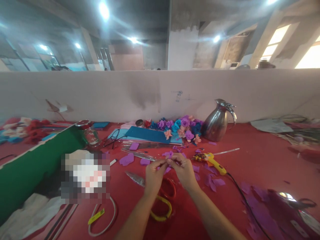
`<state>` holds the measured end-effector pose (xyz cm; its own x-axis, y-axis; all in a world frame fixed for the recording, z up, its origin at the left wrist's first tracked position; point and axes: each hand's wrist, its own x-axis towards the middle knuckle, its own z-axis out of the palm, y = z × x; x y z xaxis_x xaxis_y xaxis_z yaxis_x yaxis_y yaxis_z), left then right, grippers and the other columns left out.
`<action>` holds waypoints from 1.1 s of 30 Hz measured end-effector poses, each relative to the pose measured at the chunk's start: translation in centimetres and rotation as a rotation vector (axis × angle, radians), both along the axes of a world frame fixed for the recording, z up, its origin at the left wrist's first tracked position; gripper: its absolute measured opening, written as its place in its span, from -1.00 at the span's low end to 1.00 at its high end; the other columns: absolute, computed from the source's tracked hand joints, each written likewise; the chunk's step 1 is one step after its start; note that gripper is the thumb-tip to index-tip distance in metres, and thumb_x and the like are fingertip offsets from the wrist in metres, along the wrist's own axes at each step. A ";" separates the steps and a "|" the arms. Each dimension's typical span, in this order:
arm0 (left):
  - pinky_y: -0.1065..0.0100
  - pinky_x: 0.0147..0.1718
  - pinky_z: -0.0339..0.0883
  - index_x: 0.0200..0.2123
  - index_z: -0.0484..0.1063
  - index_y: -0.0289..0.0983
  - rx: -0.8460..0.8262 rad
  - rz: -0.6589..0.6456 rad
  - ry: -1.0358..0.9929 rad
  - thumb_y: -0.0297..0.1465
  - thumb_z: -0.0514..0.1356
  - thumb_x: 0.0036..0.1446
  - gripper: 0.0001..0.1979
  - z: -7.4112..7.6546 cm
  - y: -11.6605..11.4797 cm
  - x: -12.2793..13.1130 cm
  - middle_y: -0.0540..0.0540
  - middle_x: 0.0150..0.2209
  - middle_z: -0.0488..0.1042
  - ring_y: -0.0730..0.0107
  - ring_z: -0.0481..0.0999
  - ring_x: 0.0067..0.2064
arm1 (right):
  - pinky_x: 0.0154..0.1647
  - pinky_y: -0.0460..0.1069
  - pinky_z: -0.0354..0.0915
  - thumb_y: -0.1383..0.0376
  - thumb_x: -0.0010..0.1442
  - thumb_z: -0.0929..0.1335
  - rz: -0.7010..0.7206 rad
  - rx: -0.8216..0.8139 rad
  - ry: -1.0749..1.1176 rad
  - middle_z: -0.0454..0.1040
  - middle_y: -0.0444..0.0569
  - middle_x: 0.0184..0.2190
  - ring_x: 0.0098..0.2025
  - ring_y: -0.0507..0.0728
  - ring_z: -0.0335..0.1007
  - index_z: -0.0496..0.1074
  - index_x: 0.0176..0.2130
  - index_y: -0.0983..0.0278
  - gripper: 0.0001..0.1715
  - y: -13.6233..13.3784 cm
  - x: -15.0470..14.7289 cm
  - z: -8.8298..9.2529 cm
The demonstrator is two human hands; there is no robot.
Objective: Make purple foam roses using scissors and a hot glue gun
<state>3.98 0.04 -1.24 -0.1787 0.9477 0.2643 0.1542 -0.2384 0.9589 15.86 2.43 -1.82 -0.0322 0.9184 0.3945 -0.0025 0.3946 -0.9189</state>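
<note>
My left hand (153, 175) and my right hand (183, 170) meet over the red table (262, 160), fingertips pinched together on a small purple paper piece (167, 162). Both hands are closed on it. Beneath them lie scissors with red and yellow handles (163, 203). A yellow glue gun (212, 160) rests just right of my right hand, its black cord (246, 203) trailing toward me. Purple paper scraps (126, 159) lie around the hands.
A steel jug (217, 121) stands at the back right beside a cluster of paper flowers (182, 126) and blue sheets (147, 135). A green roll (30, 163) lies left, a glass jar (90, 135) behind it. Purple paper (270, 206) is heaped front right. A white partition (160, 93) backs the table.
</note>
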 end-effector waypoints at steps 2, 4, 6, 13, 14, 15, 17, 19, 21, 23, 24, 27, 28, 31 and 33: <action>0.30 -0.27 0.39 -0.38 0.61 -0.26 -0.012 -0.016 0.012 -0.27 0.23 -0.02 -0.78 0.1 0.0 0.0 -0.09 -0.42 0.60 0.25 0.53 -0.35 | -0.24 0.01 0.30 0.21 0.03 0.39 -0.018 -0.004 -0.020 0.48 -0.06 -0.42 -0.31 0.11 0.36 0.53 -0.47 0.22 -0.85 0.1 0.0 -0.1; 0.31 -0.29 0.38 -0.38 0.60 -0.27 -0.010 -0.013 0.029 -0.27 0.22 -0.01 -0.78 0.2 0.1 0.0 -0.08 -0.43 0.60 0.27 0.52 -0.36 | -0.25 0.00 0.29 0.20 0.03 0.39 -0.024 -0.009 -0.029 0.47 -0.06 -0.44 -0.32 0.11 0.36 0.52 -0.50 0.23 -0.83 0.2 0.0 -0.1; 0.31 -0.29 0.38 -0.38 0.60 -0.27 0.001 0.002 0.047 -0.27 0.22 0.00 -0.77 0.2 0.1 -0.1 -0.07 -0.43 0.60 0.28 0.52 -0.37 | -0.25 0.00 0.29 0.19 0.02 0.40 -0.004 -0.035 -0.014 0.48 -0.07 -0.46 -0.32 0.11 0.36 0.51 -0.51 0.24 -0.82 0.2 -0.1 -0.2; 0.29 -0.29 0.40 -0.41 0.60 -0.24 0.066 0.083 0.116 -0.28 0.23 -0.02 -0.81 -0.2 0.0 -0.2 -0.08 -0.45 0.59 0.27 0.52 -0.39 | -0.27 0.01 0.35 0.17 -0.05 0.44 0.104 -0.150 0.125 0.53 -0.06 -0.45 -0.34 0.12 0.42 0.53 -0.44 0.25 -0.81 0.3 -0.3 -0.4; 0.30 -0.29 0.39 -0.42 0.60 -0.23 0.080 0.089 0.130 -0.29 0.23 -0.02 -0.82 -0.4 0.0 -0.2 -0.08 -0.44 0.59 0.27 0.53 -0.38 | -0.27 0.01 0.35 0.16 -0.06 0.45 0.109 -0.147 0.133 0.53 -0.06 -0.45 -0.34 0.12 0.41 0.53 -0.46 0.24 -0.81 0.3 -0.2 -0.3; 0.32 -0.30 0.39 -0.42 0.60 -0.23 0.098 0.091 0.143 -0.30 0.23 -0.01 -0.84 -0.5 0.0 -0.2 -0.08 -0.43 0.60 0.28 0.53 -0.37 | -0.28 0.01 0.35 0.15 -0.06 0.45 0.117 -0.144 0.142 0.52 -0.06 -0.45 -0.34 0.12 0.41 0.52 -0.48 0.24 -0.81 0.3 -0.1 -0.3; 0.34 -0.30 0.38 -0.41 0.60 -0.21 0.135 0.085 0.165 -0.34 0.23 0.00 -0.86 -0.7 0.0 -0.2 -0.08 -0.40 0.60 0.29 0.53 -0.36 | -0.29 0.01 0.34 0.15 -0.08 0.47 0.140 -0.148 0.163 0.52 -0.07 -0.46 -0.35 0.11 0.40 0.52 -0.50 0.24 -0.80 0.2 0.0 -0.1; 0.36 -0.30 0.38 -0.40 0.60 -0.19 0.160 0.070 0.176 -0.37 0.24 0.00 -0.88 -0.9 -0.1 -0.2 -0.07 -0.39 0.60 0.31 0.53 -0.36 | -0.30 0.00 0.34 0.15 -0.09 0.48 0.171 -0.167 0.194 0.50 -0.08 -0.48 -0.38 0.09 0.38 0.51 -0.51 0.25 -0.79 0.2 0.2 0.1; 0.36 -0.30 0.38 -0.39 0.60 -0.19 0.168 0.059 0.170 -0.38 0.23 0.00 -0.88 -0.9 -0.1 -0.3 -0.07 -0.38 0.60 0.31 0.53 -0.35 | -0.29 0.00 0.33 0.16 -0.10 0.49 0.215 -0.189 0.218 0.49 -0.09 -0.49 -0.39 0.08 0.38 0.50 -0.54 0.26 -0.79 0.2 0.4 0.2; 0.35 -0.28 0.38 -0.38 0.60 -0.19 0.164 0.057 0.150 -0.39 0.23 0.01 -0.87 -0.9 -0.1 -0.3 -0.08 -0.36 0.60 0.30 0.54 -0.33 | -0.26 0.02 0.33 0.18 -0.10 0.49 0.256 -0.208 0.230 0.51 -0.09 -0.47 -0.38 0.08 0.39 0.51 -0.51 0.26 -0.81 0.2 0.4 0.4; 0.34 -0.26 0.39 -0.37 0.60 -0.19 0.158 0.060 0.139 -0.39 0.23 0.01 -0.87 -0.9 -0.1 -0.3 -0.08 -0.35 0.60 0.30 0.55 -0.32 | -0.25 0.02 0.33 0.19 -0.10 0.49 0.269 -0.215 0.234 0.52 -0.09 -0.44 -0.37 0.09 0.40 0.52 -0.47 0.25 -0.82 0.2 0.4 0.4; 0.32 -0.21 0.39 -0.34 0.60 -0.20 0.139 0.050 0.118 -0.41 0.22 0.02 -0.85 -0.9 -0.1 -0.3 -0.08 -0.31 0.61 0.28 0.56 -0.28 | -0.22 0.03 0.34 0.21 -0.09 0.49 0.271 -0.198 0.236 0.53 -0.08 -0.41 -0.33 0.10 0.41 0.53 -0.42 0.23 -0.82 0.1 0.4 0.7; 0.31 -0.19 0.39 -0.34 0.60 -0.20 0.136 0.040 0.116 -0.41 0.22 0.02 -0.85 -1.0 -0.1 -0.3 -0.08 -0.30 0.61 0.28 0.56 -0.26 | -0.22 0.02 0.34 0.21 -0.09 0.49 0.266 -0.182 0.235 0.53 -0.09 -0.42 -0.33 0.10 0.42 0.53 -0.45 0.23 -0.84 0.0 0.4 0.8; 0.30 -0.16 0.38 -0.33 0.60 -0.20 0.138 0.014 0.123 -0.41 0.22 0.03 -0.85 -1.2 0.0 -0.3 -0.08 -0.27 0.61 0.28 0.56 -0.23 | -0.23 0.02 0.34 0.21 -0.08 0.49 0.238 -0.131 0.224 0.51 -0.10 -0.45 -0.34 0.10 0.41 0.51 -0.52 0.23 -0.85 0.0 0.4 0.9; 0.30 -0.16 0.38 -0.32 0.60 -0.20 0.148 0.006 0.125 -0.41 0.21 0.05 -0.85 -1.3 0.1 -0.3 -0.08 -0.26 0.61 0.28 0.56 -0.23 | -0.22 0.03 0.35 0.20 -0.07 0.48 0.225 -0.119 0.196 0.52 -0.08 -0.44 -0.31 0.12 0.42 0.53 -0.50 0.23 -0.86 0.0 0.5 0.9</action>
